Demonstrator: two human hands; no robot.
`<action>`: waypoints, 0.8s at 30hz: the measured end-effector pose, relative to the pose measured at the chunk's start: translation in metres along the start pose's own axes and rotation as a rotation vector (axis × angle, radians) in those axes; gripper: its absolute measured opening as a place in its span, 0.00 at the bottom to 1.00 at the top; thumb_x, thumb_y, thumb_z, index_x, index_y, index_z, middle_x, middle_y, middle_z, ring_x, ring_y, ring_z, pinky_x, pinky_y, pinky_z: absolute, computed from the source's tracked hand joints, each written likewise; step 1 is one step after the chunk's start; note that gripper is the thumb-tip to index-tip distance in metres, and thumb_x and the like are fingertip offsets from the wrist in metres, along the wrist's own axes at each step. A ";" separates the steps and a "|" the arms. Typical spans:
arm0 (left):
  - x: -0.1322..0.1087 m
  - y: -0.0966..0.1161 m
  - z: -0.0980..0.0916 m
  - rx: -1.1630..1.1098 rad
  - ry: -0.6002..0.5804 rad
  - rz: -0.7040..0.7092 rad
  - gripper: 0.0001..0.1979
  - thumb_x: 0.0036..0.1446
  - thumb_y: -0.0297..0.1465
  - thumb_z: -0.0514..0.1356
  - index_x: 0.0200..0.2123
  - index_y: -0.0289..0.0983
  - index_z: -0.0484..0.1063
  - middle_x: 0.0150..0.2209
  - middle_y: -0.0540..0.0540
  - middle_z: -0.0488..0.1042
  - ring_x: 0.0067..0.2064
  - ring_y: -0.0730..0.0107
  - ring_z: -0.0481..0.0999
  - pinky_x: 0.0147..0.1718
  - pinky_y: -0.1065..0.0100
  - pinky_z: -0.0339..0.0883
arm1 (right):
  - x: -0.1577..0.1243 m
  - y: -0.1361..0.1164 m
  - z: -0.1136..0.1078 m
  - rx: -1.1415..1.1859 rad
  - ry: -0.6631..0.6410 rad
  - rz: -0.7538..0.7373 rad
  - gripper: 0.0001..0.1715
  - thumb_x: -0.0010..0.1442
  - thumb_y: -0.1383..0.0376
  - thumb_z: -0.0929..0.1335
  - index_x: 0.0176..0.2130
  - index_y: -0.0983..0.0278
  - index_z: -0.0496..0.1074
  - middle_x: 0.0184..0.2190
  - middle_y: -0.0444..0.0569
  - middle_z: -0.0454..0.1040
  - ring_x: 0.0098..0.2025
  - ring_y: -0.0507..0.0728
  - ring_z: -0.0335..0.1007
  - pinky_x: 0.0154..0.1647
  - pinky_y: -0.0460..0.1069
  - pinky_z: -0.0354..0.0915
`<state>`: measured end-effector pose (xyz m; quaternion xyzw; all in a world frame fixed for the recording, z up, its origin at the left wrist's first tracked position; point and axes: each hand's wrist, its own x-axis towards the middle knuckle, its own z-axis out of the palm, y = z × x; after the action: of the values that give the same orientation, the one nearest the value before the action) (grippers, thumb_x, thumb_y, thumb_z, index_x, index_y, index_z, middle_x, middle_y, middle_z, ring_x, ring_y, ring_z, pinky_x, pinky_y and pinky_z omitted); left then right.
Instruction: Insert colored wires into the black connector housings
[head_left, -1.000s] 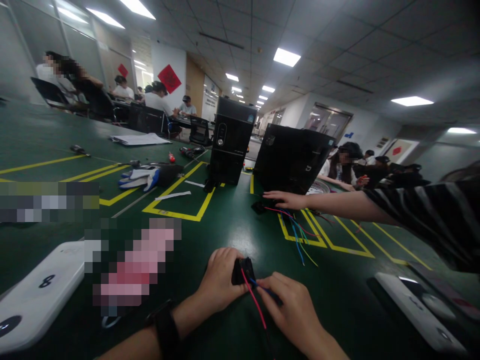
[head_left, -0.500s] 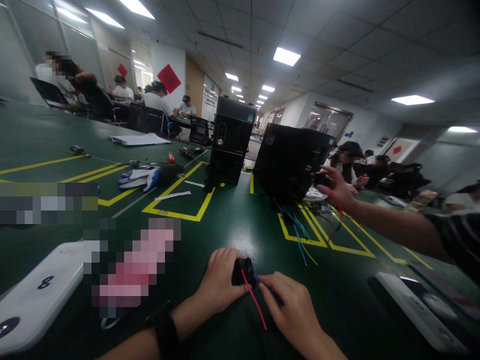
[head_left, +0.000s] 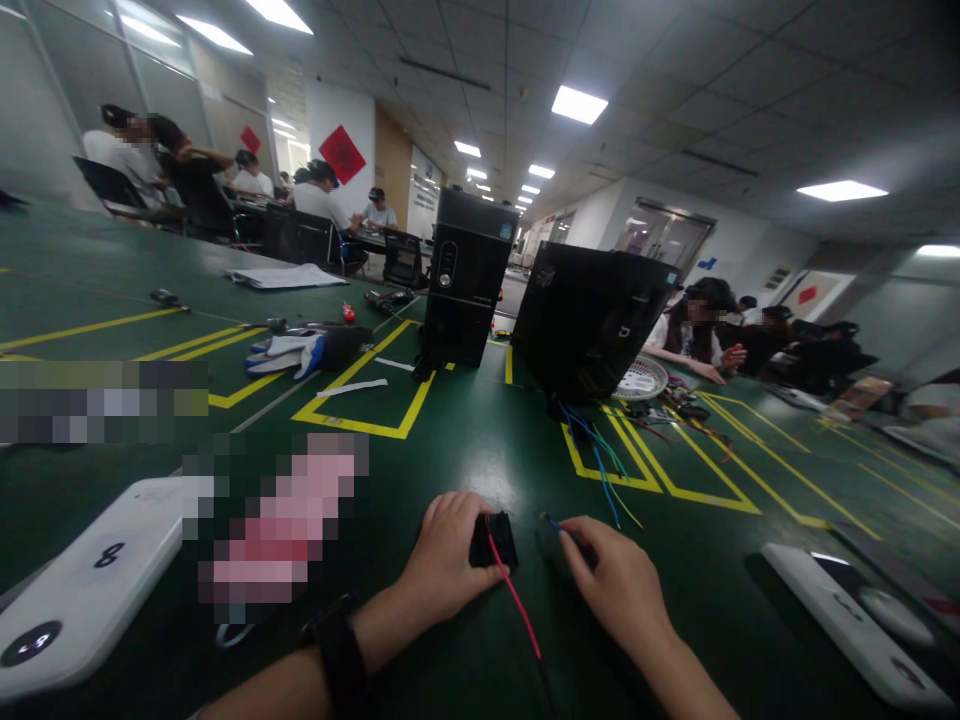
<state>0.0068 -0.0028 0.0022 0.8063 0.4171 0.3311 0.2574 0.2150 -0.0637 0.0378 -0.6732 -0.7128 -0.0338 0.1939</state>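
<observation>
My left hand [head_left: 451,548] is closed round a small black block [head_left: 496,541] and rests low over the green table. A red wire [head_left: 517,606] runs from the top of the block down toward me, turning dark near the bottom edge. To the right, my right hand [head_left: 619,575] pinches a thin blue wire [head_left: 554,523] with a brownish bare-looking tip. That tip points at the block but stands apart from it. What the right palm covers is hidden.
Two black computer towers [head_left: 471,280] [head_left: 592,325] stand ahead. Blue and green wires [head_left: 600,455] lie before the right one. White devices [head_left: 94,580] [head_left: 847,620] flank me. Work gloves [head_left: 289,355], paper strips [head_left: 352,387] and yellow tape [head_left: 352,430] are on the table. People sit beyond.
My right hand has drawn back to the right, taking the blue wire away from the block. Another person's arm at the right has left the view.
</observation>
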 end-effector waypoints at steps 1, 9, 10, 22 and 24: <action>0.000 0.000 0.000 -0.002 -0.001 -0.002 0.21 0.38 0.30 0.69 0.37 0.39 0.66 0.37 0.49 0.68 0.42 0.59 0.66 0.42 0.61 0.57 | 0.001 0.006 -0.002 -0.049 -0.040 0.045 0.10 0.60 0.63 0.63 0.38 0.60 0.73 0.33 0.48 0.77 0.32 0.58 0.74 0.28 0.48 0.63; -0.001 -0.002 -0.002 -0.017 -0.019 -0.014 0.22 0.38 0.32 0.69 0.37 0.39 0.66 0.38 0.49 0.68 0.43 0.58 0.66 0.43 0.60 0.57 | 0.007 0.043 -0.024 -0.249 -0.426 0.375 0.10 0.58 0.62 0.64 0.37 0.56 0.74 0.36 0.48 0.77 0.37 0.61 0.74 0.27 0.49 0.59; -0.001 -0.002 -0.002 -0.019 -0.021 -0.015 0.22 0.39 0.32 0.69 0.38 0.39 0.66 0.38 0.49 0.68 0.43 0.58 0.66 0.43 0.60 0.57 | 0.007 0.047 -0.027 -0.254 -0.432 0.387 0.09 0.57 0.62 0.64 0.37 0.56 0.74 0.36 0.48 0.77 0.37 0.62 0.73 0.27 0.49 0.59; 0.000 -0.004 -0.001 -0.004 -0.028 -0.001 0.21 0.40 0.33 0.69 0.38 0.39 0.66 0.39 0.48 0.68 0.42 0.59 0.66 0.42 0.61 0.57 | -0.004 0.087 -0.047 -0.235 -0.497 0.527 0.09 0.56 0.60 0.66 0.34 0.56 0.76 0.34 0.49 0.76 0.37 0.61 0.73 0.29 0.49 0.60; 0.000 -0.005 -0.001 -0.003 -0.029 -0.003 0.21 0.40 0.33 0.69 0.38 0.39 0.66 0.38 0.48 0.68 0.42 0.59 0.66 0.42 0.61 0.57 | -0.007 0.093 -0.050 -0.225 -0.499 0.539 0.08 0.55 0.60 0.66 0.33 0.56 0.76 0.34 0.48 0.77 0.37 0.61 0.73 0.29 0.49 0.61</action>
<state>0.0041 -0.0002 -0.0004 0.8100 0.4139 0.3198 0.2651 0.3171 -0.0773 0.0618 -0.8410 -0.5275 0.1052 -0.0585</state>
